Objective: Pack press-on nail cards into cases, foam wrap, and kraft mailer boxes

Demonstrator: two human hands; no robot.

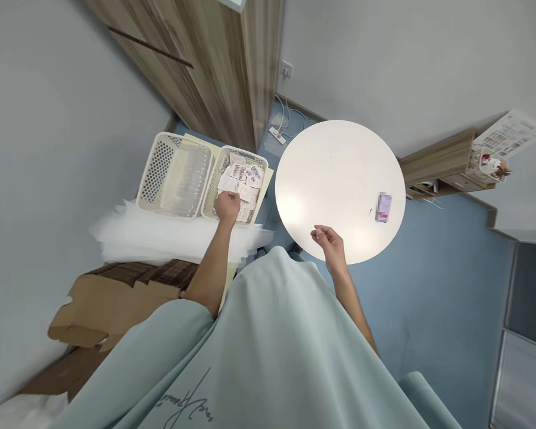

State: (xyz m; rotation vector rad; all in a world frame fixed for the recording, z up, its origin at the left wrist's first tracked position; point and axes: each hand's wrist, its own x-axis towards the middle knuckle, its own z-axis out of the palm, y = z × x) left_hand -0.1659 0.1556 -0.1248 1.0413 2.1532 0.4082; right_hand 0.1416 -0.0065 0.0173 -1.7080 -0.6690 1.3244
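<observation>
Cards (249, 192), white, some purple-patterned, loosely heaped, left hand (227, 206) over them

Light is soft and even, with glare on the round surface (339, 179). Wide-angle distortion stretches the edges; pixelation veils a purple object (384, 208).

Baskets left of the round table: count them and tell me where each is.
2: one basket with paper pieces, at the left hand; the other basket directly to its left.
</observation>
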